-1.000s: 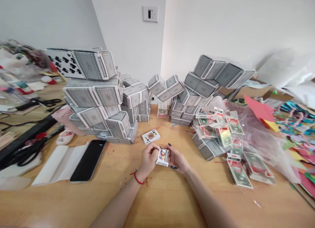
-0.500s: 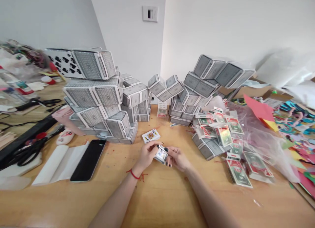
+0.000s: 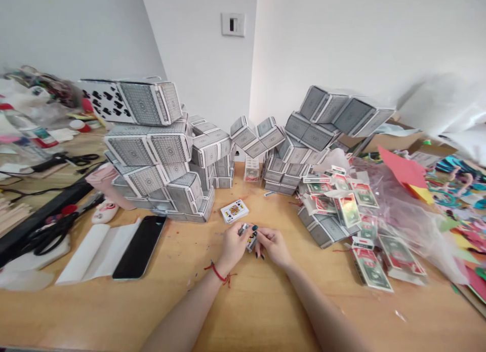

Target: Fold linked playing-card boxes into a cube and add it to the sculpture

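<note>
Both my hands meet over the table around a small playing card piece (image 3: 251,240), partly hidden by my fingers. My left hand (image 3: 234,243) grips it from the left, with a red string bracelet on that wrist. From the right, my right hand (image 3: 272,244) pinches the same piece, dark nails showing. Just beyond my hands lies a stack of playing cards (image 3: 234,210), a face card on top. Grey-backed card boxes are built into a tall stack (image 3: 152,149) on the left and another stack (image 3: 304,139) on the right.
A black phone (image 3: 139,247) and folded white paper (image 3: 96,253) lie at the left, near black scissors (image 3: 49,235). Several card packs (image 3: 370,266) and clear plastic wrap (image 3: 413,225) crowd the right. A small upright pack (image 3: 251,170) stands by the wall between the stacks.
The held card piece has tilted and is more covered by my fingers. My left hand has turned and shifted slightly right. The view has moved a little; the stacks stand as before.
</note>
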A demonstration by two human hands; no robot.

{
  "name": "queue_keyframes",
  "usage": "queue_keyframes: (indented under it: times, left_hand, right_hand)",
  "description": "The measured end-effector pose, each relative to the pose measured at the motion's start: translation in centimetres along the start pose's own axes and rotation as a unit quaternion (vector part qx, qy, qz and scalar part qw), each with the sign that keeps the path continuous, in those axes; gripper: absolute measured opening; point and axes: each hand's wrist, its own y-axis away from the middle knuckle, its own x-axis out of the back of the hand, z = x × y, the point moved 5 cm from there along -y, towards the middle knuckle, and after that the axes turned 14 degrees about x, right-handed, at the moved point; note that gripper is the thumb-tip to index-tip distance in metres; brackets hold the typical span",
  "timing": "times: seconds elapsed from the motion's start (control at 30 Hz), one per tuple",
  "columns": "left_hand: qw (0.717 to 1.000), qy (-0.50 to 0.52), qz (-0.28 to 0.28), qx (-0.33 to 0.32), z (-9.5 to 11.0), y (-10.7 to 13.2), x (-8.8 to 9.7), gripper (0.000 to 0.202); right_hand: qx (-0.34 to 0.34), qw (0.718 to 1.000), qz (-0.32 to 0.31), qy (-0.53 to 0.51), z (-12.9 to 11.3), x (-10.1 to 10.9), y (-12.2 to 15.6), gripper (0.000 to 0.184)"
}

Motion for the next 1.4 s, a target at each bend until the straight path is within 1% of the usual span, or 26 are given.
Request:
queue_keyframes:
  times: [0.2, 0.33, 0.47, 0.53, 0.63, 0.73, 0.93, 1.07, 1.2, 1.3, 1.4]
  left_hand:
    - [0.999, -0.037, 0.032, -0.015, 0.0, 0.2, 0.1, 0.029]
    - [0.997, -0.048, 0.047, -0.026, 0.2, 0.3, 0.4, 0.031]
    - [0.993, -0.102, 0.042, -0.044, 0.3, 0.4, 0.2, 0.031]
    - [0.988, -0.131, 0.039, -0.067, 0.5, 0.5, 0.1, 0.031]
    - [0.984, -0.144, 0.032, -0.098, 0.7, 0.6, 0.0, 0.03]
    - [0.982, -0.15, 0.036, -0.11, 0.9, 0.5, 0.1, 0.03]
    - [0.982, -0.155, 0.051, -0.1, 0.6, 0.2, 0.3, 0.032]
    - [0.988, -0.126, 0.057, -0.067, -0.1, 0.1, 0.4, 0.033]
    - [0.993, -0.092, 0.063, -0.044, -0.3, -0.2, 0.6, 0.033]
    - [0.995, -0.067, 0.066, -0.041, -0.3, -0.5, 0.7, 0.029]
    - [0.996, -0.042, 0.076, -0.031, -0.4, -0.8, 0.9, 0.027]
  right_hand:
    - [-0.001, 1.0, -0.002, -0.014, -0.2, -0.4, 0.2, 0.046]
    - [-0.017, 0.998, -0.003, -0.052, 0.0, -0.7, 0.2, 0.046]
    - [-0.043, 0.995, 0.008, -0.091, 0.6, -0.7, 0.2, 0.042]
    - [-0.052, 0.995, 0.017, -0.088, 0.8, -0.6, 0.2, 0.043]
    - [-0.049, 0.996, 0.016, -0.073, 0.8, -0.7, 0.2, 0.046]
    - [-0.045, 0.997, 0.006, -0.063, 0.6, -0.8, 0.3, 0.048]
    - [-0.053, 0.995, -0.011, -0.088, 0.4, -0.9, 0.4, 0.037]
    - [-0.047, 0.994, -0.035, -0.091, 0.0, -0.9, 0.4, 0.03]
    - [-0.037, 0.994, -0.058, -0.09, -0.3, -0.9, 0.4, 0.029]
    - [-0.03, 0.993, -0.047, -0.107, -0.4, -0.9, 0.3, 0.03]
    - [-0.018, 0.995, -0.003, -0.101, -0.1, -0.7, 0.0, 0.034]
